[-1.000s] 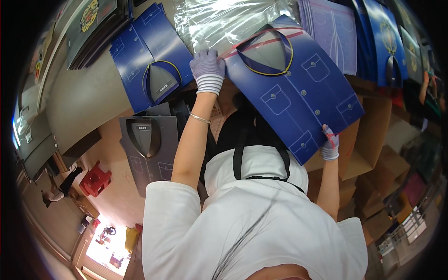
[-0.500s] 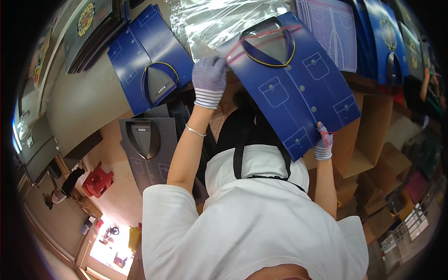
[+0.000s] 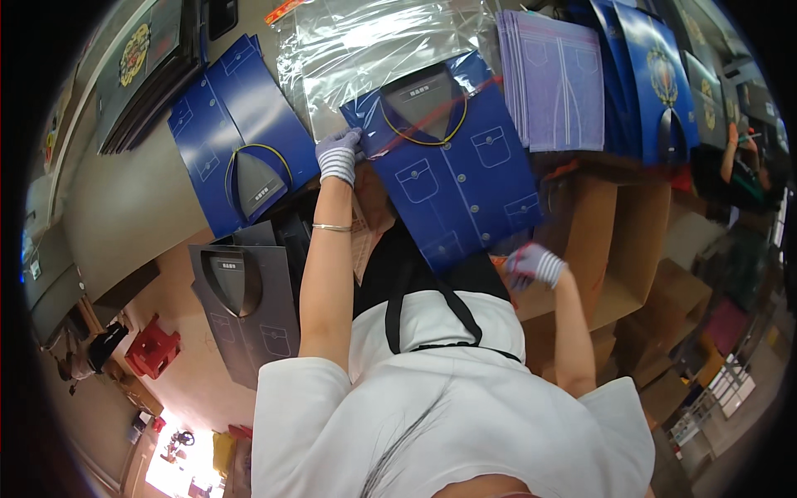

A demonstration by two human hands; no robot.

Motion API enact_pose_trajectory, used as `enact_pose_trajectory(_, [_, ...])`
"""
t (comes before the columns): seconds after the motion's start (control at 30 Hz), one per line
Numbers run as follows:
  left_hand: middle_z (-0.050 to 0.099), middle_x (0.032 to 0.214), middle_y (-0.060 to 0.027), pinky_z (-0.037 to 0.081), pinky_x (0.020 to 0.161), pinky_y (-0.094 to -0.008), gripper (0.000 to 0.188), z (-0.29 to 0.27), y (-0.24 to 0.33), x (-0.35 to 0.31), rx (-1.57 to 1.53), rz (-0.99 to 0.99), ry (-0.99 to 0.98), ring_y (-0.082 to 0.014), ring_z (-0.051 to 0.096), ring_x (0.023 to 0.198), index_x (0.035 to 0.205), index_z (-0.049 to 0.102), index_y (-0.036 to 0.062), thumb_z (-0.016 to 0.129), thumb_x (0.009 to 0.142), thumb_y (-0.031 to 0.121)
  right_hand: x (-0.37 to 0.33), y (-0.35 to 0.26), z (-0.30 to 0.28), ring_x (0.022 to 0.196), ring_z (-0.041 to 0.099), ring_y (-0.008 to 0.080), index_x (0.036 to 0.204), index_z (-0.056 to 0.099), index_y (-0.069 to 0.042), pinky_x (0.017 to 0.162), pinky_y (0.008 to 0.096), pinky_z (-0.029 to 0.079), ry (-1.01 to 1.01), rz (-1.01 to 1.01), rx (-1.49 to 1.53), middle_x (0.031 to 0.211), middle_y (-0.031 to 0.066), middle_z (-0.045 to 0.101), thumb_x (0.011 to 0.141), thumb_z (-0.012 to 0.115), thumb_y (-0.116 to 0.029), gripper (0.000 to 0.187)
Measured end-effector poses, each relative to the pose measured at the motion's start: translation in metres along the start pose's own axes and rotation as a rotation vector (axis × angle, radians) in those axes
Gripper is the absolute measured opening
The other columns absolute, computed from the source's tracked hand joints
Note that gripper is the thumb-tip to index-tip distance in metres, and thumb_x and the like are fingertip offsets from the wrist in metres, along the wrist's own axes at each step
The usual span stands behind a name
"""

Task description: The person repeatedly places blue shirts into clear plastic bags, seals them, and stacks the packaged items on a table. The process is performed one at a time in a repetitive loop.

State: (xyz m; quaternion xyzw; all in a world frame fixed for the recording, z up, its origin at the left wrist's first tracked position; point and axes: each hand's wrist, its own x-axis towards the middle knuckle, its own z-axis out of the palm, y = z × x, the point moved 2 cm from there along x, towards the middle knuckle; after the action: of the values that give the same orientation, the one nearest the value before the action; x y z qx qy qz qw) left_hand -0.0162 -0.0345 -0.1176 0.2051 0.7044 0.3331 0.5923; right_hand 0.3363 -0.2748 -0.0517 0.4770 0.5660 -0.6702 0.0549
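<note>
A blue shirt-styled paper bag (image 3: 477, 195) with a dark collar and yellow-edged handle lies tilted before me, a clear plastic sleeve with a red strip over its upper part. My left hand (image 3: 339, 154), in a striped glove, is closed at the bag's upper left corner, gripping it with the plastic. My right hand (image 3: 531, 266), also gloved, is by the bag's lower right edge. Its fingers are blurred, and whether they hold the plastic edge cannot be made out.
Clear plastic sleeves (image 3: 365, 50) lie behind the bag. Another blue bag (image 3: 241, 124) is at the left, above a dark grey bag (image 3: 249, 307). Purple bags (image 3: 564, 91) stand stacked at the right, near an open cardboard box (image 3: 635, 249). A red stool (image 3: 154, 347) stands far left.
The blue bag has shifted left and turned more upright in view. My right hand has left the bag's lower right corner and moved down and left. My left hand keeps its grip.
</note>
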Motion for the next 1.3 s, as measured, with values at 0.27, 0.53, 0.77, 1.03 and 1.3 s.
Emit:
enact_pose_trajectory(0.27, [0.064,0.075,-0.0102,0.048,0.059,-0.0246,0.045,-0.009,-0.01,0.032,0.328,0.197,0.115,-0.0141,0.058,0.063,0.094,0.062,-0.0091,0.078,0.067,0.024,0.143,-0.074,-0.243,0.059,0.055,0.0121,0.104,0.063,-0.007,0.057,0.0257,0.044,1.184,-0.077,-0.029,0.069,0.0076,0.061,0.085,0.053,-0.016,0.023])
enact_pose_trajectory(0.53, [0.063,0.079,-0.0044,0.048,0.059,-0.0226,0.022,-0.013,-0.024,-0.021,-0.099,0.223,0.048,-0.0106,0.057,0.066,0.091,0.063,-0.0043,0.069,0.077,0.011,0.162,-0.054,-0.2,0.066,0.053,0.0059,0.099,0.064,0.001,0.056,0.0197,0.043,1.139,-0.216,0.594,0.077,0.0035,0.062,0.079,0.067,-0.01,0.023])
enact_pose_trajectory(0.77, [0.063,0.08,-0.003,0.047,0.06,-0.0223,0.02,-0.017,-0.079,-0.064,-0.07,0.144,-0.018,-0.0083,0.056,0.066,0.092,0.063,-0.0027,0.069,0.078,0.01,0.098,0.027,-0.103,0.05,0.042,0.0024,0.105,0.061,0.002,0.045,0.0168,0.034,1.164,-0.044,0.777,0.075,0.0006,0.058,0.082,0.063,-0.008,0.025])
enact_pose_trajectory(1.03, [0.057,0.075,-0.0008,0.043,0.055,-0.0209,0.025,-0.02,-0.038,-0.063,-0.041,0.429,0.03,-0.0058,0.049,0.063,0.102,0.059,0.0005,0.051,0.091,0.022,0.081,-0.038,-0.104,0.059,0.042,-0.0001,0.116,0.054,-0.002,0.051,0.0136,0.035,1.073,-0.259,0.749,0.084,-0.001,0.056,0.084,0.058,-0.004,0.033])
enact_pose_trajectory(1.3, [0.059,0.071,-0.0036,0.042,0.057,-0.0229,0.027,-0.022,-0.012,-0.015,0.28,0.353,0.016,-0.0084,0.05,0.059,0.091,0.064,-0.0001,0.058,0.085,0.025,0.104,0.022,-0.062,0.093,0.054,0.0131,0.118,0.051,0.003,0.081,0.0227,0.043,0.994,-0.134,0.668,0.107,0.011,0.058,0.084,0.058,-0.005,0.036])
